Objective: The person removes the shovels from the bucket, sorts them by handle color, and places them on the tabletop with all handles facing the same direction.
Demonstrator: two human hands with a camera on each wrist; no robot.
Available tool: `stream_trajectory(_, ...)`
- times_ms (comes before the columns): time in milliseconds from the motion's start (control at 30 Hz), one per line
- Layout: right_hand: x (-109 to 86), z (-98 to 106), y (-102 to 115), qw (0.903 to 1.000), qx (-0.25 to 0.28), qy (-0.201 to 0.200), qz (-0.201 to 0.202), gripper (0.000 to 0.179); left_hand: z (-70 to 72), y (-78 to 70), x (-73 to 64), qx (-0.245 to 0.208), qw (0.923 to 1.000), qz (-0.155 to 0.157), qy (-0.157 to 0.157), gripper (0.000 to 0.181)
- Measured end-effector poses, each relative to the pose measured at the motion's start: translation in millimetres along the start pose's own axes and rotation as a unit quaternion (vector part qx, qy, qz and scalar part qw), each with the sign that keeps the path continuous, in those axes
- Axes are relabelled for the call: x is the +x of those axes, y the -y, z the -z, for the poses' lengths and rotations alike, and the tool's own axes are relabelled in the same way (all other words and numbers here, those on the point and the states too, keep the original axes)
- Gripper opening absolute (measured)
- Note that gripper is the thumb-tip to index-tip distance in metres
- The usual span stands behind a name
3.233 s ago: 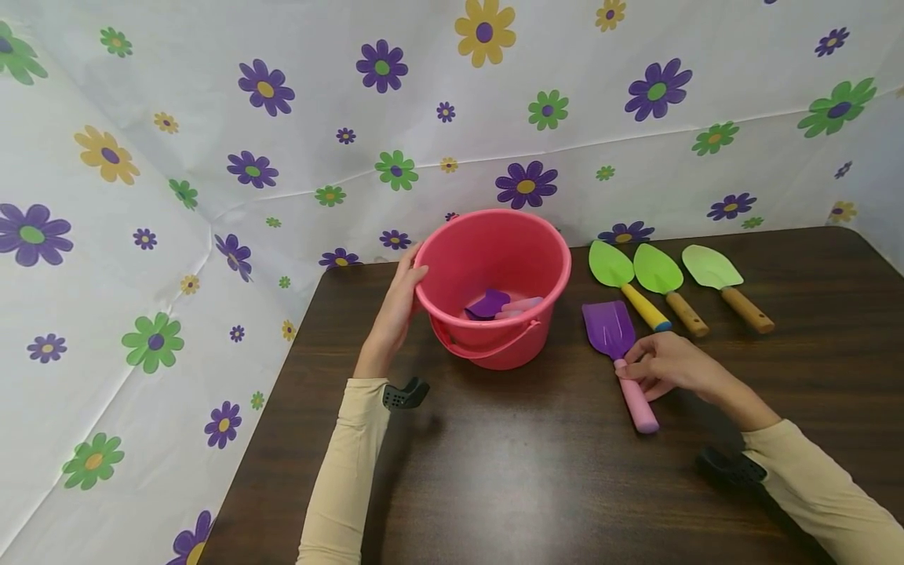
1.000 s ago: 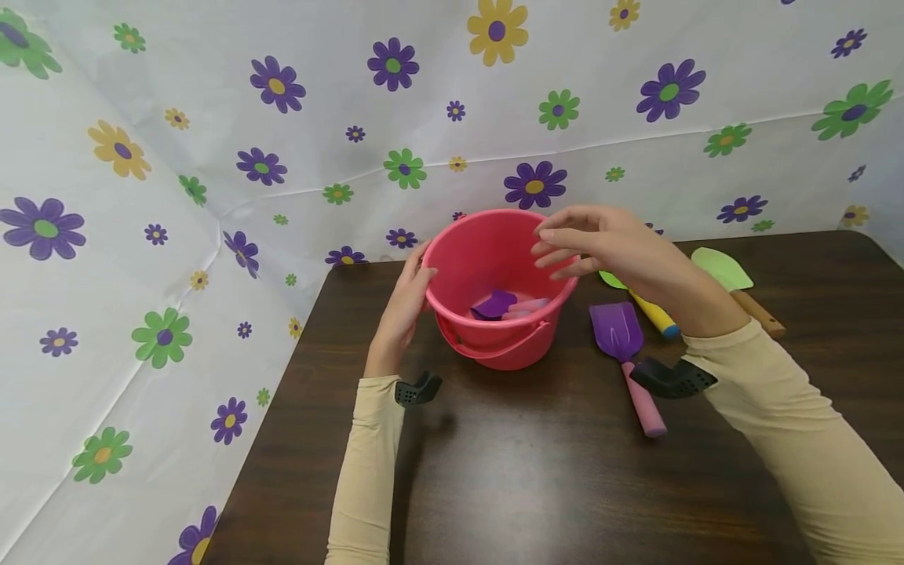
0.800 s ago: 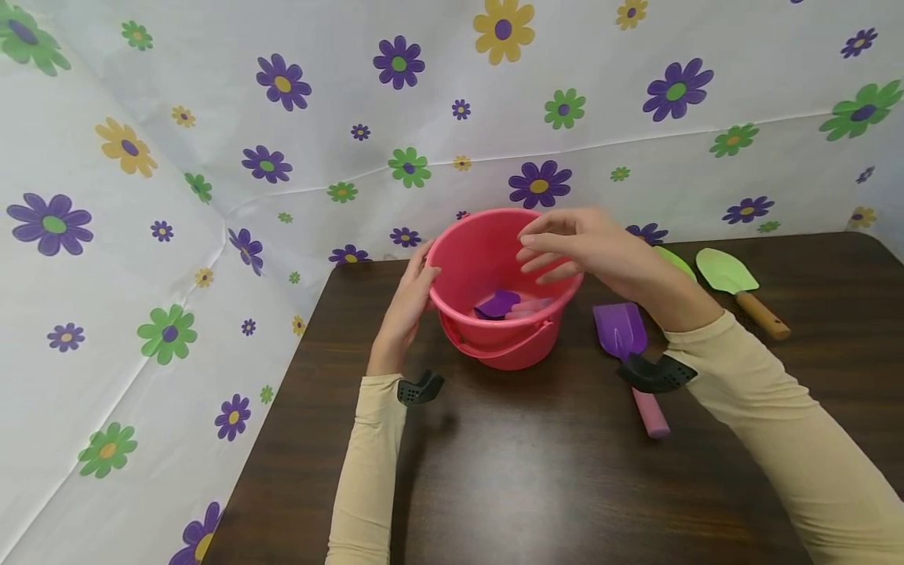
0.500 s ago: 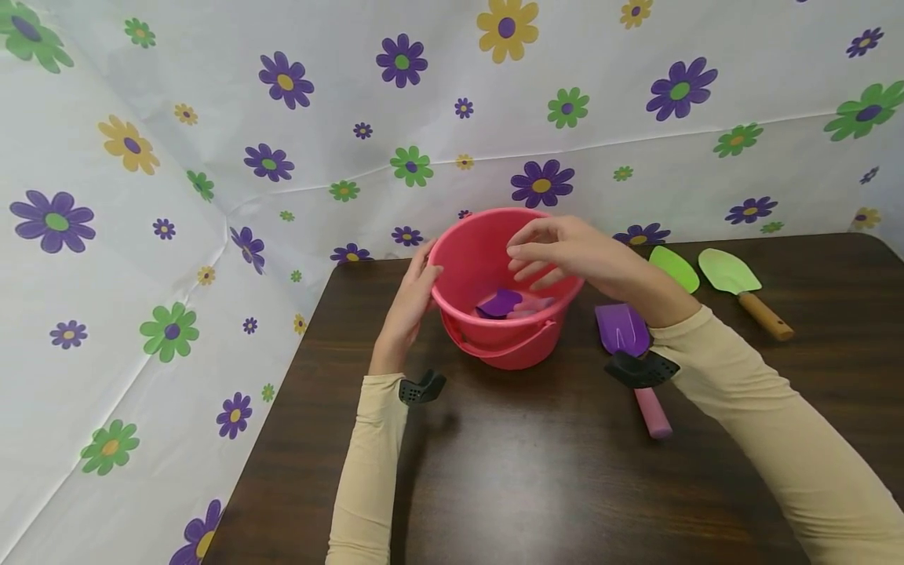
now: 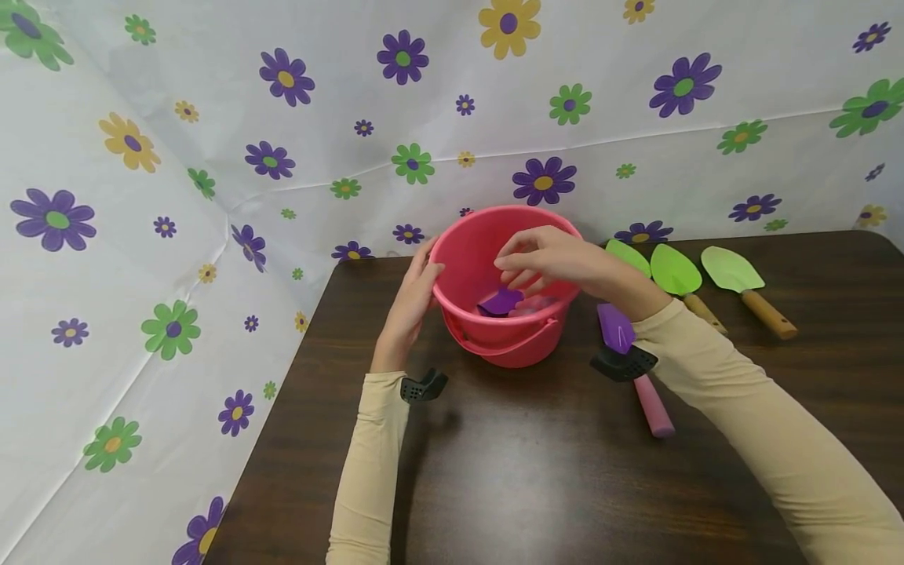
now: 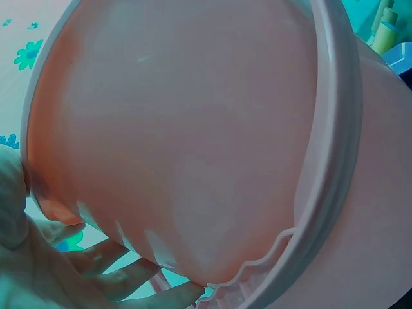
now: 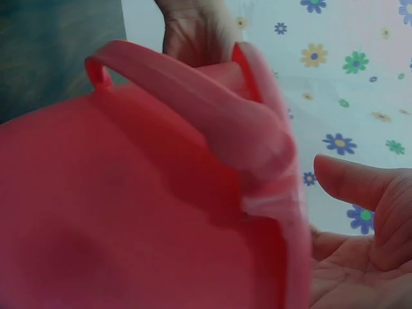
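Note:
My left hand (image 5: 404, 314) grips the left rim of a pink bucket (image 5: 459, 255); in the left wrist view its fingers (image 6: 129, 278) lie against the bucket's outside. Over the bucket's mouth on the right hangs my right hand (image 5: 551, 255), fingers loosely bent and nothing held, thumb apart from them in the right wrist view (image 7: 360, 187). Inside the bucket lies a purple shovel blade (image 5: 503, 300) beside pink handles, partly hidden by the right fingers. A purple toy shovel with a pink handle (image 5: 654, 408) lies on the table, partly covered by the right wrist camera.
Three green garden trowels lie at the back right: one (image 5: 628, 255) largely behind my right forearm, another (image 5: 676, 269) in the middle, a paler one (image 5: 732, 269) with a wooden handle. A flowered sheet (image 5: 297, 227) hangs behind the dark table (image 5: 494, 471).
My right hand has let go of the shovel on the table, moved left to the bucket and dipped lower into its mouth. The shovel stays on the table; my left hand keeps its grip.

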State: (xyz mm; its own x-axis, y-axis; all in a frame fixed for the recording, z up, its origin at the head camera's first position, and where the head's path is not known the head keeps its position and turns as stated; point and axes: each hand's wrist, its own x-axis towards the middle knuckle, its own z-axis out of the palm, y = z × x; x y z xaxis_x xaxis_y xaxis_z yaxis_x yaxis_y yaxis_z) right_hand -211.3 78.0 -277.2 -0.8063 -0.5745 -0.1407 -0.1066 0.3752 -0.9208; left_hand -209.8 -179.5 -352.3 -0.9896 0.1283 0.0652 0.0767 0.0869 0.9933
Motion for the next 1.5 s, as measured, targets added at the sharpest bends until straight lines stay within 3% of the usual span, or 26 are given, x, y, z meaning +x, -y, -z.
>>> stream_trajectory(200, 11.7, -5.5, -4.2, 0.9995, -0.027, 0.008, -0.017, 0.042, -0.5, -0.2, 0.5, 0.001, 1.0000, 0.000, -0.001, 0.060)
stream_trajectory(467, 24.8, -15.5, -4.9, 0.9870, -0.156, 0.027, -0.029, 0.037, -1.0, 1.3, -1.6, 0.006, 0.9999, 0.008, -0.006, 0.060)
stream_trajectory(900, 34.7, -14.6, -7.7, 0.9775, -0.203, -0.003, -0.057, 0.024, -0.9, 2.0, -1.2, 0.002, 1.0000, 0.005, -0.004, 0.061)
stream_trajectory(1267, 41.8, -20.5, -2.7, 0.9611, -0.270, 0.024, -0.055, 0.021, -1.2, 1.7, -1.3, 0.008, 0.9999, 0.008, -0.006, 0.061)
stream_trajectory(1400, 43.3, -22.9, -6.4, 0.9493, -0.313, 0.017, -0.029, 0.018, -0.7, 0.9, -1.9, 0.008, 0.9999, 0.008, -0.009, 0.060)
stream_trajectory(1500, 45.2, -21.8, -10.9, 0.9410, -0.336, 0.012, -0.041, 0.017, -0.6, 0.3, -2.3, 0.008, 0.9999, 0.008, -0.005, 0.060)
